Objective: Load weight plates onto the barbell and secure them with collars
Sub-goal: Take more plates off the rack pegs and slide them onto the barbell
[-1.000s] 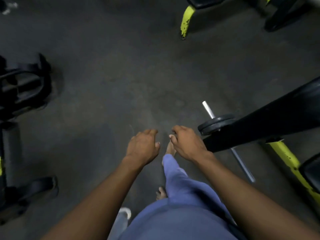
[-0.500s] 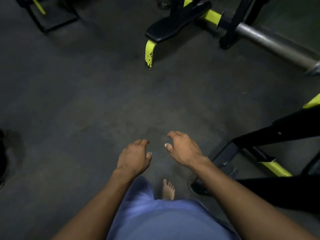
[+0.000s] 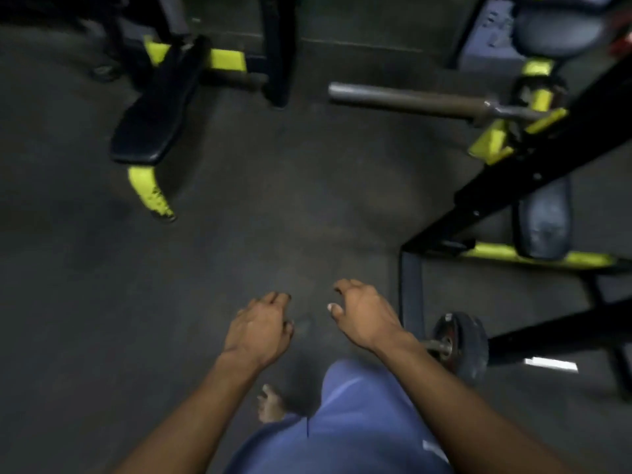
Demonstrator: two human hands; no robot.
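— Where were the hands?

— Both were held out low in front of the body, over the dark floor (image 3: 102, 319). The left hand (image 3: 261, 328) hung with its fingers loosely curled and held nothing. The right hand (image 3: 364, 314) was just beside it, apart from it, fingers bent in a loose claw, and it held nothing either. So each grip was relaxed, clasping no object.

— And the barbell?

— The barbell (image 3: 410, 97) lay on the black and yellow rack (image 3: 506, 186) at the upper right, its bare steel sleeve pointing left, with no plate on that end. Well apart from it, low at the right, a small weight plate (image 3: 470, 347) stood upright on a short bar beside the rack's base, near the right forearm.

— Anything else around?

— A black padded bench (image 3: 154, 124) with a yellow leg stood at the upper left. A bare foot (image 3: 270, 403) showed on the floor below the left hand, next to blue trousers (image 3: 359, 415). The picture was blurred, so the plate's red centre was probably a hub, though I couldn't be sure.
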